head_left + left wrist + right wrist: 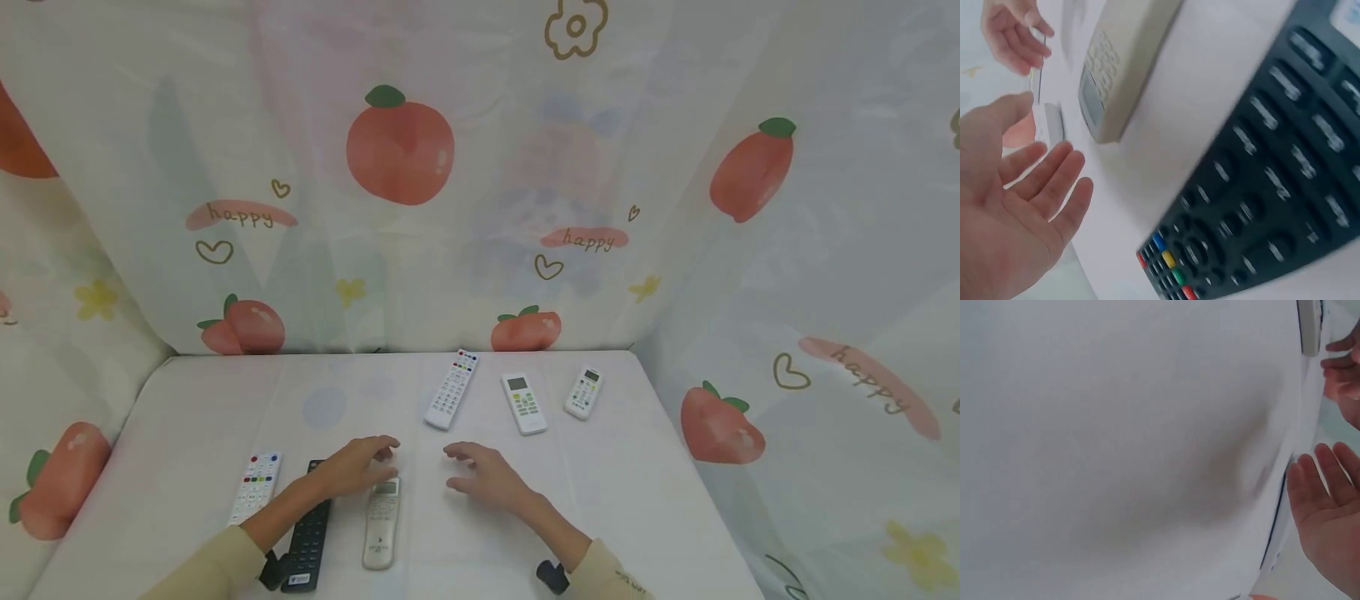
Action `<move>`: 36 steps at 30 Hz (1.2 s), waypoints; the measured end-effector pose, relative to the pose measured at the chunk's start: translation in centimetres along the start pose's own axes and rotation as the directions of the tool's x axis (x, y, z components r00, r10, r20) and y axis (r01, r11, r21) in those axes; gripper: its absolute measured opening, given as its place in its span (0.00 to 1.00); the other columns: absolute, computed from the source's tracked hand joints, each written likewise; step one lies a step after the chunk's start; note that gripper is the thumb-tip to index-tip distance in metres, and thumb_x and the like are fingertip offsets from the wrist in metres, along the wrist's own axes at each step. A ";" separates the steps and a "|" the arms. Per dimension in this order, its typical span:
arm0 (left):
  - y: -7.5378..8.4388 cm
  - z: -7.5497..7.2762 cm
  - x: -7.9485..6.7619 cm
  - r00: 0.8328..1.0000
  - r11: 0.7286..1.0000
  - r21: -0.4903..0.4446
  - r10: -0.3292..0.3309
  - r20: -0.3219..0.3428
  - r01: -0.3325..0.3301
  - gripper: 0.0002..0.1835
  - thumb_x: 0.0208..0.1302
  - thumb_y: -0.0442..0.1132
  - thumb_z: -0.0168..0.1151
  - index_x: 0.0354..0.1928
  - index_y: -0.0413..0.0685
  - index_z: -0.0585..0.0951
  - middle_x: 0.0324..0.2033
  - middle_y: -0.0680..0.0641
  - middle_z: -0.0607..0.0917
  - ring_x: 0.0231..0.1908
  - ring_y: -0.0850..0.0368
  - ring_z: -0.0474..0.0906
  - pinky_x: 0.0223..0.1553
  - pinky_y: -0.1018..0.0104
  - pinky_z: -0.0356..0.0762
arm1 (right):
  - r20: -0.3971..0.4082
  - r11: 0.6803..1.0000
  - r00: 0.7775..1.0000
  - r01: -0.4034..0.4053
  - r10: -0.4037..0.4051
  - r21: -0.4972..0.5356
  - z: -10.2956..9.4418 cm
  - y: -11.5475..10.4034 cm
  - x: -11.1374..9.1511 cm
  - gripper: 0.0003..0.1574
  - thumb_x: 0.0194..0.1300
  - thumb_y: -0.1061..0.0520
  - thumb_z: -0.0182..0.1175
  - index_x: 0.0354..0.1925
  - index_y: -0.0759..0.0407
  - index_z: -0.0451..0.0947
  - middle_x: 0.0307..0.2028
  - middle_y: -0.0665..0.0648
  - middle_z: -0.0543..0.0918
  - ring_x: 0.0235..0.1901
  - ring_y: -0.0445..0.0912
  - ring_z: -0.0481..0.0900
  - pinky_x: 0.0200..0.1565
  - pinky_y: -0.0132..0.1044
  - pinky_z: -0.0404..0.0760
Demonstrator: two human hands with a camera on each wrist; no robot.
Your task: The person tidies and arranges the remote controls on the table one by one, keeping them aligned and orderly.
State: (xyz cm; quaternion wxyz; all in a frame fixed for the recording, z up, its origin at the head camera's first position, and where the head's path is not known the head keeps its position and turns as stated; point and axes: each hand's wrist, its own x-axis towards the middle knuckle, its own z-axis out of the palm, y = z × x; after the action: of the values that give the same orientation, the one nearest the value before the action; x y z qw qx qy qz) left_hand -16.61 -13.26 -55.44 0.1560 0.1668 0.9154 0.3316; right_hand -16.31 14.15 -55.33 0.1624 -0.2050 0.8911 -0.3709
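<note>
My left hand [356, 465] hovers over the table near the top of a beige remote control [382, 525], its fingers loosely bent and holding nothing. Under the left forearm lies a long black remote control [309, 533], partly hidden by the arm; the left wrist view shows its keys close up. Farther left is a white remote control [256, 487] with coloured buttons, its lower end behind the sleeve. Facing the left hand across a gap, my right hand [487, 477] has relaxed fingers and nothing in its grasp. In the right wrist view that hand [1332, 515] appears palm-up at the right edge.
Toward the back of the white table [600, 500] lie a long white remote control [452, 390], a white remote with a grey screen [524, 404] and a smaller white remote [583, 392]. A fruit-patterned curtain [465, 275] hangs behind and at both sides.
</note>
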 end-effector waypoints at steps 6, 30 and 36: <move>0.5 0.4 1.1 0.995 0.998 -0.057 -0.015 -0.095 0.010 0.25 0.64 0.42 0.69 0.60 0.42 0.77 0.46 0.48 0.84 0.50 0.49 0.80 0.52 0.52 0.78 | -0.047 0.999 0.999 0.011 -0.009 0.032 -2.4 1.2 1.8 0.34 0.65 0.54 0.68 0.67 0.58 0.71 0.62 0.56 0.77 0.62 0.51 0.74 0.59 0.44 0.76; 2.1 2.8 5.5 0.985 0.984 -0.177 -0.059 -0.160 0.030 0.37 0.63 0.40 0.70 0.69 0.34 0.66 0.57 0.36 0.77 0.55 0.41 0.77 0.54 0.49 0.77 | -0.215 0.986 0.963 -0.164 0.164 0.018 -7.2 3.4 11.7 0.43 0.64 0.63 0.67 0.73 0.63 0.61 0.69 0.65 0.68 0.67 0.59 0.68 0.63 0.50 0.71; 2.1 3.0 6.4 0.988 0.984 -0.162 -0.098 -0.119 0.078 0.41 0.64 0.45 0.70 0.73 0.39 0.62 0.62 0.39 0.73 0.58 0.44 0.75 0.56 0.51 0.76 | -0.189 0.970 0.953 -0.244 0.236 -0.015 -7.3 4.2 12.9 0.48 0.65 0.62 0.65 0.76 0.63 0.53 0.73 0.64 0.62 0.71 0.58 0.60 0.68 0.51 0.62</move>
State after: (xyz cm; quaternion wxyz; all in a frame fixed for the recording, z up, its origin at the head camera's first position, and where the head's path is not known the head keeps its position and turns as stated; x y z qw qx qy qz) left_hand -20.75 -7.43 -57.38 0.1251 0.0919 0.9009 0.4054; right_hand -31.66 14.93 -55.18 0.1182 -0.0627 0.9276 -0.3489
